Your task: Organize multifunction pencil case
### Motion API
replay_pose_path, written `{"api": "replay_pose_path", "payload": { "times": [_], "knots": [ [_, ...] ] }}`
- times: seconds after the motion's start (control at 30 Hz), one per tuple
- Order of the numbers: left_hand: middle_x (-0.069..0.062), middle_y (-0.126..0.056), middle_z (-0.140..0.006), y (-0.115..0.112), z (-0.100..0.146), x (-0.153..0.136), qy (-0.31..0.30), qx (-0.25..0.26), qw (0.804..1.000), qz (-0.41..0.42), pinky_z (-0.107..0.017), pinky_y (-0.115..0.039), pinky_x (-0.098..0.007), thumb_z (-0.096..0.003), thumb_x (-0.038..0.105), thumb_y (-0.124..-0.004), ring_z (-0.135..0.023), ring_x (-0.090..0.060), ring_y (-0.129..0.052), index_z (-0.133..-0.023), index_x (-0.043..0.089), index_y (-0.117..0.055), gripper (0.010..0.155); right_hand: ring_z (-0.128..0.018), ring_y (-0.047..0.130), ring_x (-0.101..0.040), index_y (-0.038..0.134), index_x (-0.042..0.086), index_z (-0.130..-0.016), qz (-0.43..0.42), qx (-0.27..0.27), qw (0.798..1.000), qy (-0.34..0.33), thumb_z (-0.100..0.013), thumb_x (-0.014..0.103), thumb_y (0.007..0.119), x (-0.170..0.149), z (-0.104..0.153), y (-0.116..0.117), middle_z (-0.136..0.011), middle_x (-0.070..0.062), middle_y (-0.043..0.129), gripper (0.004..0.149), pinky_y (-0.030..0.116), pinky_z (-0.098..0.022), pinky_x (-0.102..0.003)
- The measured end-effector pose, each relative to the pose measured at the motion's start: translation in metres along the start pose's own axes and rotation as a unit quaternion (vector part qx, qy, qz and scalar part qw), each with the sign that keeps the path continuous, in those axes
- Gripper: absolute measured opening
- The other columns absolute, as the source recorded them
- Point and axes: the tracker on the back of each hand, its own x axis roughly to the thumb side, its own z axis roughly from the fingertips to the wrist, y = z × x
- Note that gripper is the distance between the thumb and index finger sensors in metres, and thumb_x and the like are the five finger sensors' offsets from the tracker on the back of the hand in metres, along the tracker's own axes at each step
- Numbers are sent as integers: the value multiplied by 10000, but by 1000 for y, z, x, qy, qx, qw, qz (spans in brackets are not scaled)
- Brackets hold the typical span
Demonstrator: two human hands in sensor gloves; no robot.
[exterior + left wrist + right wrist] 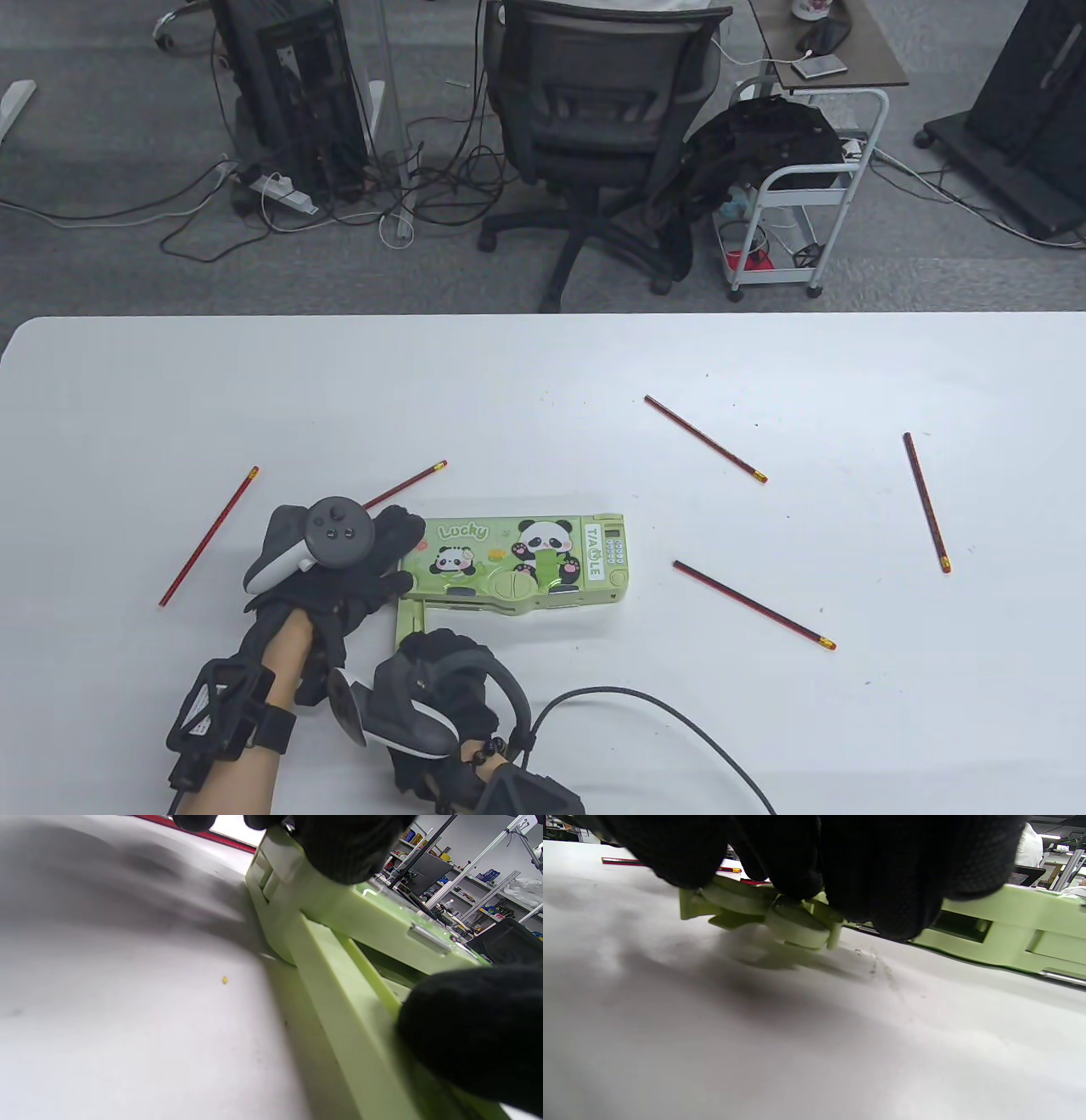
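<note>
1. Pencil case [526, 564], green with panda pictures, lies flat near the front middle of the white counter [543, 382].
2. Left hand [339, 564] is at the left end of the case; its gloved fingers [343, 844] curl over that end and grip it.
3. Right hand [437, 692] is just in front of the case, near its left corner, where a green side flap [405, 618] sticks out toward the person.
4. In the right wrist view its fingertips [797, 870] pinch a small green part [793, 927] of the case, close above the counter.
5. Five red pencils lie loose on the counter: one [208, 536] left of the left hand, one [407, 484] behind it, three to the right of the case, well apart from both hands.
</note>
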Motion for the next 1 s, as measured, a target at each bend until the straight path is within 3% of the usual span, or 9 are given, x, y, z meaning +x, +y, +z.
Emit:
{"api": "replay_pose_path", "payload": {
  "times": [0.1, 0.33, 0.6, 0.8, 1.0],
  "knots": [
    [-35, -306, -1257, 0, 0, 0, 0, 0, 1000, 0, -725, -417, -756, -542, 359, -728, -1153, -466, -390, -1137, 320, -385, 688, -718, 922, -480, 734, 60, -984, -5, -15, 1000, 1, -509, 500, 711, -2, 0, 2, -918, -284, 793, 648, 805, -554, -580],
    [-37, -307, -1257, 0, 0, 0, 0, 1, 1000, -1, -724, -418, -757, -542, 359, -729, -1153, -468, -389, -1138, 318, -386, 689, -748, 889, -490, 687, 49, -999, -103, -12, 994, 29, -496, 446, 748, -14, -4, 7, -945, -292, 745, 644, 779, -571, -591],
    [-35, -308, -1257, 0, 0, 0, 1, 0, 1000, -3, -725, -419, -756, -542, 360, -729, -1153, -465, -390, -1138, 318, -385, 689, -753, 885, -483, 674, 46, -993, -127, -10, 991, 35, -495, 391, 776, -18, -5, 9, -943, -285, 744, 614, 777, -574, -589],
    [-37, -309, -1257, 0, 0, 0, 1, 0, 1000, -3, -724, -421, -756, -542, 358, -730, -1152, -466, -396, -1138, 314, -388, 688, -814, 794, -554, 559, -40, -1057, -131, 0, 991, 24, -480, 533, 687, -17, -4, 12, -997, -355, 629, 824, 712, -606, -640],
    [-37, -311, -1257, 0, -1, 0, 2, 0, 1000, -3, -725, -423, -756, -542, 358, -731, -1153, -466, -399, -1137, 316, -389, 688, -872, 564, -691, 344, -155, -1089, -84, 17, 996, 27, -467, 580, 664, -12, -5, 16, -1034, -472, 365, 1014, 566, -640, -724]
  ]
}}
